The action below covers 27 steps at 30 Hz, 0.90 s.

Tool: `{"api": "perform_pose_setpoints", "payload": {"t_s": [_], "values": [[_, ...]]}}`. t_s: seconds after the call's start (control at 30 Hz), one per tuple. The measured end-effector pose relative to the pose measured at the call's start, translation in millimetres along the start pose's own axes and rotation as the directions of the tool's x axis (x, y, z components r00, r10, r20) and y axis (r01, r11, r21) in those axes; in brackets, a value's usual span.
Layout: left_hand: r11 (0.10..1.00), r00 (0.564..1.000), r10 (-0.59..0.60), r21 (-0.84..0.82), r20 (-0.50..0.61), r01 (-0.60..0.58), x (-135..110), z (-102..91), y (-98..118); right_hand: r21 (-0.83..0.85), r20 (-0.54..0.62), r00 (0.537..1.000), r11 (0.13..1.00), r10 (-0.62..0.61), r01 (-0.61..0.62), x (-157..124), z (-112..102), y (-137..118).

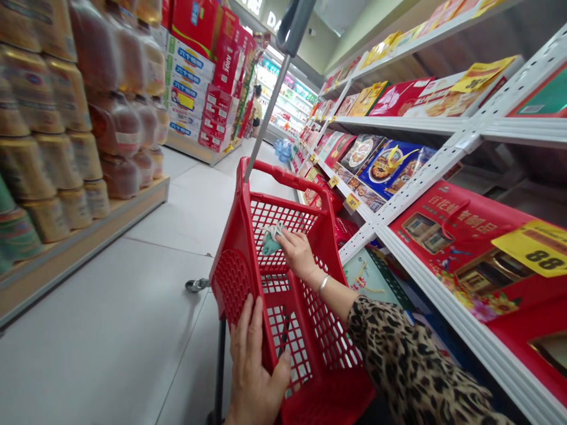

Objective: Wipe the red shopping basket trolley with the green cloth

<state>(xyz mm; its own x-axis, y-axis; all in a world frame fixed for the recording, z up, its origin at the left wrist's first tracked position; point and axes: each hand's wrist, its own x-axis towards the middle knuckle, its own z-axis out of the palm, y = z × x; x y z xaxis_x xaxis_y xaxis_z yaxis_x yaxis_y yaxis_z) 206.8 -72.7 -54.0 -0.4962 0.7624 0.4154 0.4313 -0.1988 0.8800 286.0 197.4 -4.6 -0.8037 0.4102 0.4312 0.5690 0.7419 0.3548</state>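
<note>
A red plastic shopping basket (241, 260) on a wheeled frame stands tilted in a shop aisle, its grey pull handle (270, 106) rising to the top of the view. My left hand (254, 369) grips the basket's near rim, thumb inside and fingers outside. My right hand (297, 252) reaches inside the basket, closed on a pale green cloth (271, 239) pressed against the mesh wall. A leopard-print sleeve (407, 366) and a silver bracelet (323, 284) are on my right arm.
White shelves (443, 153) on the right carry red and blue gift boxes with yellow price tags (538, 248). On the left, a low wooden platform (84, 236) holds stacked bottle packs. Red cartons (208, 65) stand farther back. A person (257, 112) stands far down the tiled aisle.
</note>
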Motion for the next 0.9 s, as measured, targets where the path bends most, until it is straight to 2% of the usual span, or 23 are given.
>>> {"api": "perform_pose_setpoints", "payload": {"t_s": [0.1,0.2,0.43,0.53,0.7,0.8,0.9], "values": [[1.0,1.0,0.006,0.009,0.005,-0.006,-1,-0.5,-1,-0.021,-0.063,0.988,0.99,-0.141,0.14,21,11,-19],[1.0,1.0,0.001,0.025,0.016,-0.001,-1,-1.9,-1,-0.047,-0.034,0.983,0.983,-0.182,0.18,35,21,-23],[1.0,1.0,0.003,0.026,0.025,-0.004,1,-4.1,-4,-0.078,0.024,0.981,0.978,-0.193,0.195,22,25,11],[1.0,1.0,0.002,0.028,0.023,-0.003,3,-4.5,-4,-0.11,0.062,0.987,0.982,-0.147,0.154,13,20,29],[1.0,1.0,-0.003,0.006,0.015,0.003,4,-4.4,-3,-0.202,0.104,0.993,0.979,0.056,-0.034,-2,-2,63],[1.0,1.0,-0.019,-0.023,0.013,0.02,3,-2.8,-3,-0.232,0.062,0.992,0.968,0.114,-0.096,-8,-21,76],[0.999,1.0,-0.017,-0.049,0.006,0.017,0,-0.2,-5,-0.202,-0.045,0.992,0.972,0.115,-0.122,1,-38,73]]}}
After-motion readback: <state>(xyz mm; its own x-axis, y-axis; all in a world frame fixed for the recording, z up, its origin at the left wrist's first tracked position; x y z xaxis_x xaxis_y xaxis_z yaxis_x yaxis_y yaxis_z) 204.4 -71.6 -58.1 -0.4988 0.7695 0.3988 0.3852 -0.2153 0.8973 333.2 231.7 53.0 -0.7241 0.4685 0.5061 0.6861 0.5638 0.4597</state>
